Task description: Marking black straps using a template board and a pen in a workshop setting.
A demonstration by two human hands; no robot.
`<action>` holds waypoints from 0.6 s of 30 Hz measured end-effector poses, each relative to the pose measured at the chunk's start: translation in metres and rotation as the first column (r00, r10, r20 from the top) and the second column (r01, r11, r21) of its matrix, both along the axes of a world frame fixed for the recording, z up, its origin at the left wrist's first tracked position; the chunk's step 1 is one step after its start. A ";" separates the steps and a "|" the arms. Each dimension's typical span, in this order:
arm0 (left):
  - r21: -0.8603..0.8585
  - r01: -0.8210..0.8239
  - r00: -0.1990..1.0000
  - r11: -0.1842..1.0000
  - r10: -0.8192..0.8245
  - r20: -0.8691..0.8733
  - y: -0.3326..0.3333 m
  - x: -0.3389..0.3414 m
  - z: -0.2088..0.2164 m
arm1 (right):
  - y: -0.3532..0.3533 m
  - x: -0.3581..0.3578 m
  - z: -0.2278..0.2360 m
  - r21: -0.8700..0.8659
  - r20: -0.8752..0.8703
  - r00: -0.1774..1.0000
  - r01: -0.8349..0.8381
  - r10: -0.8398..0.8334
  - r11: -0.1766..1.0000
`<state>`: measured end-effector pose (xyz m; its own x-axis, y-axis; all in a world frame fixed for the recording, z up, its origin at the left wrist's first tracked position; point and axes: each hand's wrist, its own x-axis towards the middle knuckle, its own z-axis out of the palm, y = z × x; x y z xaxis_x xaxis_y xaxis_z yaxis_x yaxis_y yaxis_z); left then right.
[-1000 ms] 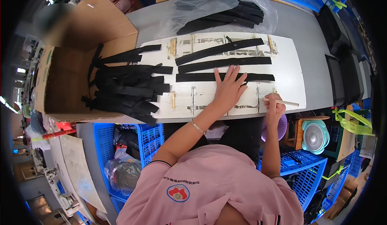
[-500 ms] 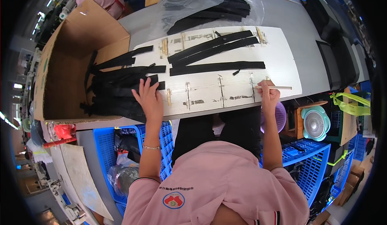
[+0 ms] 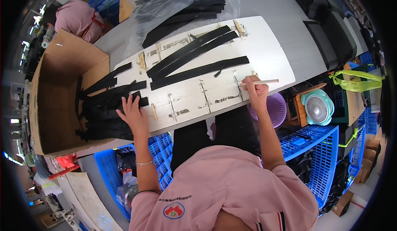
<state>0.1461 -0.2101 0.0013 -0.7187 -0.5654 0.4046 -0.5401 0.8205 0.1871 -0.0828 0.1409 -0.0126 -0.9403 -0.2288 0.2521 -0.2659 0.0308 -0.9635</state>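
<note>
My left hand (image 3: 135,116) lies with its fingers spread on the near end of a pile of black fabric strips (image 3: 108,109). The pile reaches back into the mouth of an open cardboard box. My right hand (image 3: 257,93) grips a slim white pen-like stick (image 3: 266,81) over the right part of the white board (image 3: 264,40); its tip is hidden by the fingers. Farther up the board lie several long black strips (image 3: 198,71), one apart from the others, and a small black piece (image 3: 218,73). Marked lines and dark smudges run along the board's near half.
The cardboard box (image 3: 62,90) stands at the left on the grey table (image 3: 277,14). Behind the board is a clear plastic bag (image 3: 165,7) with more black strips. Blue crates (image 3: 326,165), a purple basket (image 3: 275,109) and a turquoise fan (image 3: 317,107) sit below the table edge. Another person (image 3: 78,20) is at the far left.
The view has turned, so the table and board sit tilted and farther left. Both hands keep much the same places on the board: the left on the strips, the right holding the pen-like stick.
</note>
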 end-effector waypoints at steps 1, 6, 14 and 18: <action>0.025 -0.005 1.000 1.000 0.004 0.026 -0.007 0.005 0.005 | 0.000 0.000 0.000 -0.003 0.004 1.000 0.004 -0.004 1.000; 0.092 0.031 0.999 0.995 -0.034 0.026 -0.014 -0.002 0.018 | 0.002 0.001 0.004 0.048 -0.016 1.000 0.004 -0.003 0.999; 0.191 0.477 0.861 0.858 -0.412 -0.300 0.112 -0.104 0.023 | 0.005 0.000 -0.004 0.024 -0.079 0.997 -0.018 0.020 1.000; 0.202 0.613 0.779 0.764 -0.539 -0.321 0.176 -0.120 0.007 | 0.002 0.010 0.018 0.262 -0.289 0.957 0.044 0.035 0.964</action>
<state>0.0260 -0.0338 0.0078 -0.8508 -0.1880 0.4907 0.1075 0.8518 0.5127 -0.0732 0.1428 0.0052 -0.8368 -0.3196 0.4445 -0.5306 0.2738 -0.8021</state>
